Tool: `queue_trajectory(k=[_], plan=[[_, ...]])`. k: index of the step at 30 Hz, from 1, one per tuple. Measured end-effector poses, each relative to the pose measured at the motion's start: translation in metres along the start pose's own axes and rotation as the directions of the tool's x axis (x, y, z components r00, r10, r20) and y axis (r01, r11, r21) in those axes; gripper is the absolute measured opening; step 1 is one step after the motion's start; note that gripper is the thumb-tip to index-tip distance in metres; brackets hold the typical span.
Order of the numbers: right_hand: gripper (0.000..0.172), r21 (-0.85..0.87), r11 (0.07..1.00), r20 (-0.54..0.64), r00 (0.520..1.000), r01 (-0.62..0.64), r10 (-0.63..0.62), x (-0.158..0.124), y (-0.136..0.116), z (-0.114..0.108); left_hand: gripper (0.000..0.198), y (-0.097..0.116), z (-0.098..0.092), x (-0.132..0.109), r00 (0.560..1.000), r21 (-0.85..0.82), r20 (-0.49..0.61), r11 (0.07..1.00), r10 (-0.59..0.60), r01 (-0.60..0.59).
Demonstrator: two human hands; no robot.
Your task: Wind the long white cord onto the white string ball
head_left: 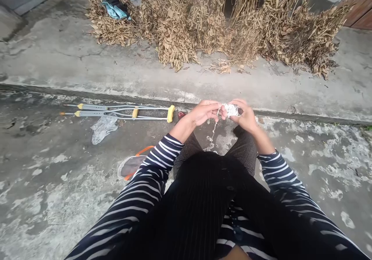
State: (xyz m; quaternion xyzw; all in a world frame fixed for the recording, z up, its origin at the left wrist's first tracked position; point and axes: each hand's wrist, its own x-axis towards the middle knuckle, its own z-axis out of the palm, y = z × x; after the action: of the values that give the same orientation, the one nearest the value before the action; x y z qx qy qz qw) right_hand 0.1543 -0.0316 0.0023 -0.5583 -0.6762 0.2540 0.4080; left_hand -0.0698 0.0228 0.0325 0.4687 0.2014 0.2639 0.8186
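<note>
My right hand [247, 115] is closed round a small white ball of wound string [231, 109], held out in front of my knees. My left hand [204, 112] is closed in a pinch right beside the ball, its fingertips on the loose strand. A thin white strand [213, 133] hangs down from between the hands to a small pile near my lap. Both arms wear dark sleeves with white stripes.
A crutch [122, 112] with yellow pads lies on the wet concrete to the left, next to a crumpled clear plastic bag [104, 127]. A clear bag with orange handles [132, 166] sits by my left elbow. Bundles of dry leafy stalks [209, 23] stand beyond a low concrete step.
</note>
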Motion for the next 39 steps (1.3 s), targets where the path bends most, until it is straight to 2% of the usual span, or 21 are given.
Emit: queue_trajectory(k=[3,6,10,13,17,20,23,27,32,39], plan=[[0.051,0.145,0.986,0.105,0.992,-0.082,0.067,-0.002,-0.007,-0.002,0.028,0.002,-0.006,0.010,0.996,0.077,-0.081,0.996,-0.030,0.036],[0.052,0.307,0.935,0.201,0.972,-0.178,0.119,-0.005,-0.012,-0.006,0.026,0.005,-0.016,0.018,0.987,0.199,-0.138,0.974,-0.081,0.108],[0.060,0.478,0.847,0.295,0.951,-0.234,0.096,-0.008,-0.017,-0.014,0.025,0.006,-0.029,0.028,0.988,0.371,-0.083,0.916,-0.133,0.154],[0.060,0.545,0.793,0.333,0.938,-0.272,0.094,-0.009,-0.024,-0.019,0.026,0.004,-0.036,0.035,0.989,0.372,-0.035,0.917,-0.142,0.145],[0.051,0.604,0.744,0.273,0.951,-0.285,0.143,-0.008,-0.033,-0.027,0.026,0.000,-0.035,0.041,0.992,0.262,-0.005,0.957,-0.127,0.124],[0.052,0.683,0.687,0.173,0.969,-0.249,0.179,-0.001,-0.037,-0.037,0.026,0.000,-0.032,0.040,0.990,0.229,0.042,0.966,-0.135,0.122],[0.054,0.743,0.644,0.082,0.980,-0.181,0.180,0.012,-0.044,-0.053,0.030,0.000,-0.030,0.040,0.989,0.227,0.086,0.969,-0.123,0.101],[0.059,0.794,0.602,0.005,0.991,-0.084,0.132,0.031,-0.068,-0.080,0.033,-0.006,-0.033,0.041,0.994,0.198,0.075,0.978,-0.083,0.067],[0.059,0.745,0.667,-0.057,0.991,-0.038,0.119,0.045,-0.112,-0.107,0.034,-0.031,-0.045,0.046,0.999,0.200,0.024,0.979,-0.047,0.041],[0.059,0.708,0.706,-0.078,0.995,0.009,0.066,0.053,-0.161,-0.115,0.032,-0.104,-0.064,0.055,0.980,0.391,-0.163,0.905,-0.111,0.168]])
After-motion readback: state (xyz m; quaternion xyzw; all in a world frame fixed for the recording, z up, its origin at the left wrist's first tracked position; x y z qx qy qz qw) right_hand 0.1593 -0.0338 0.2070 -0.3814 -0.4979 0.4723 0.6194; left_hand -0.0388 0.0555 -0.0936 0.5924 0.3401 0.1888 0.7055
